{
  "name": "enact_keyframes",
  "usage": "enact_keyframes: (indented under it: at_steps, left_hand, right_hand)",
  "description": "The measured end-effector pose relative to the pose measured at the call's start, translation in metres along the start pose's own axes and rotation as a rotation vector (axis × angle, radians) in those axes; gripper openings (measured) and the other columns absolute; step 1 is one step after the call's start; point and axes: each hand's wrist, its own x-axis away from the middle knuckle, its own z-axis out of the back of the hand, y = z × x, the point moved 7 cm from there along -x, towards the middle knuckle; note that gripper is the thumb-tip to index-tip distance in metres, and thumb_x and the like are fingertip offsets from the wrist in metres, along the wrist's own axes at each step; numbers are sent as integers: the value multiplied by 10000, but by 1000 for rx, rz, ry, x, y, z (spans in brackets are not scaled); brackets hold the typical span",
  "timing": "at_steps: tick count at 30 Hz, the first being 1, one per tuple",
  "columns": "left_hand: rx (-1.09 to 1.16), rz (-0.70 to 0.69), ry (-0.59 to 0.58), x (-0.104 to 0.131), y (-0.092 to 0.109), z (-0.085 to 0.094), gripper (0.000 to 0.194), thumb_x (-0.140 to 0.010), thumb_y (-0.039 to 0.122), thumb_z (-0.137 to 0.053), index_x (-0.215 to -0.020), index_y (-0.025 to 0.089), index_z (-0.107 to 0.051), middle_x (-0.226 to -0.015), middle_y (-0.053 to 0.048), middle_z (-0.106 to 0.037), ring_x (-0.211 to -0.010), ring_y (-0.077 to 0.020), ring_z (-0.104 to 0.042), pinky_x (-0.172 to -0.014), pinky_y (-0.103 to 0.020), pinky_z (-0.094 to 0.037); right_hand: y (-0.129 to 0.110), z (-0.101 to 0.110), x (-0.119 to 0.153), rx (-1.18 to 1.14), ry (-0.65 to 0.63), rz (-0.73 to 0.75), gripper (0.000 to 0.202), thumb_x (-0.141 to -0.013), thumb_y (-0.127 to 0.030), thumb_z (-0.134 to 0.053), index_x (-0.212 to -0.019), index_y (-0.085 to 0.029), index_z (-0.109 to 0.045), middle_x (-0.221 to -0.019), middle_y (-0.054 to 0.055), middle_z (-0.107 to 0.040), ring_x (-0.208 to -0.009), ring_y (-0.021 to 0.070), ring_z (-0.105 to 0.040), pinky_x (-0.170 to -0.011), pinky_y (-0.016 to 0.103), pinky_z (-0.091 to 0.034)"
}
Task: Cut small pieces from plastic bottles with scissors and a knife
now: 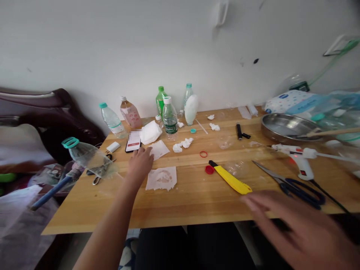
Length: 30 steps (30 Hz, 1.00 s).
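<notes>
My left hand point(140, 161) reaches over the table with its fingers stretched out, by the lower edge of a phone point(133, 144) with a lit screen and a piece of tissue point(159, 150). It holds nothing that I can see. My right hand point(298, 225) is blurred at the lower right, thumb and fingers apart, with no object visible in it. Just beyond its fingertips lies a yellow utility knife point(230, 180). Dark-handled scissors point(298, 189) lie close behind that hand. A torn, stained tissue point(161, 178) rests flat to the right of my left forearm.
Several bottles stand at the back, including a clear one with a green label point(170, 122). A cut bottle top point(90, 157) is at the left edge. On the right are a hot glue gun point(298, 155) with a cord and a metal pan point(270, 129). A red cap point(209, 170) lies mid-table.
</notes>
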Motion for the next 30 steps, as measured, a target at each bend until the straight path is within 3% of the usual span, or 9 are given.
enact_keyframes:
  at_steps: [4,8,12,14,18,20,23,26,30]
  left_hand:
    - [-14,70,-15,-26,-3,-18,419,-869,137,-538,-1282,127,-601,-1235,-228,-643,-1192,-400,-575,-952,-525,-476]
    - [57,46,82,-24,4,6,455,-888,91,-457,-1328,97,-572,-1204,-212,-658,-1185,-337,-584,-1010,-464,-451]
    - [193,32,270,38,20,51,474,-956,262,-454,-1424,182,-461,-1090,-104,-654,-986,-236,-636,-908,-375,-509]
    - [581,-14,347,92,32,55,419,-913,363,-563,-1312,233,-564,-911,-38,-649,-818,-195,-644,-766,-319,-535]
    - [1063,45,84,197,59,-4,360,-854,401,-675,-1176,245,-632,-996,-61,-719,-875,-210,-697,-727,-292,-557]
    - [1071,114,137,232,61,-26,340,-883,359,-651,-1206,263,-607,-1046,-57,-725,-895,-201,-698,-742,-289,-553]
    - [934,75,227,254,61,-35,312,-887,301,-643,-1198,286,-613,-950,-20,-708,-777,-169,-653,-708,-286,-528]
    - [863,-25,257,254,64,-25,271,-892,259,-635,-1159,298,-632,-860,7,-665,-691,-148,-595,-682,-279,-503]
    - [919,-72,308,251,65,-6,270,-928,299,-596,-1196,326,-612,-1106,-33,-662,-951,-179,-620,-801,-292,-492]
  right_hand:
    - [-36,-46,24,-228,-133,-33,119,-983,-272,-526,-933,-263,-633,-808,-17,-709,-721,120,-700,-649,181,-542]
    - [-39,-57,27,-446,-157,-129,112,-984,-234,-505,-943,-258,-607,-805,-26,-688,-726,101,-678,-678,161,-537]
    - [-39,-69,37,-592,-181,-189,126,-973,-239,-519,-1017,-286,-627,-873,-18,-711,-773,106,-687,-706,166,-537]
    - [-42,-83,45,-703,-227,-232,183,-969,-257,-534,-1117,-305,-630,-962,2,-723,-819,120,-700,-727,181,-552]
    - [-45,-115,67,-1037,-255,-486,291,-959,-391,-565,-1234,-306,-608,-1108,60,-716,-897,169,-703,-792,256,-576]
    - [-50,-126,78,-1191,-280,-622,323,-919,-450,-624,-1195,-283,-630,-1109,79,-721,-880,185,-699,-804,283,-573]
    - [-57,-134,89,-1341,-303,-780,400,-844,-486,-714,-1161,-251,-649,-1130,93,-724,-920,214,-695,-866,325,-558]
    - [-56,-134,96,-1372,-297,-867,464,-832,-514,-718,-1178,-212,-655,-1143,112,-725,-991,259,-689,-891,364,-555]
    - [-34,-128,101,-1225,-214,-939,492,-851,-534,-694,-1191,-179,-668,-1108,135,-737,-970,283,-700,-823,359,-575]
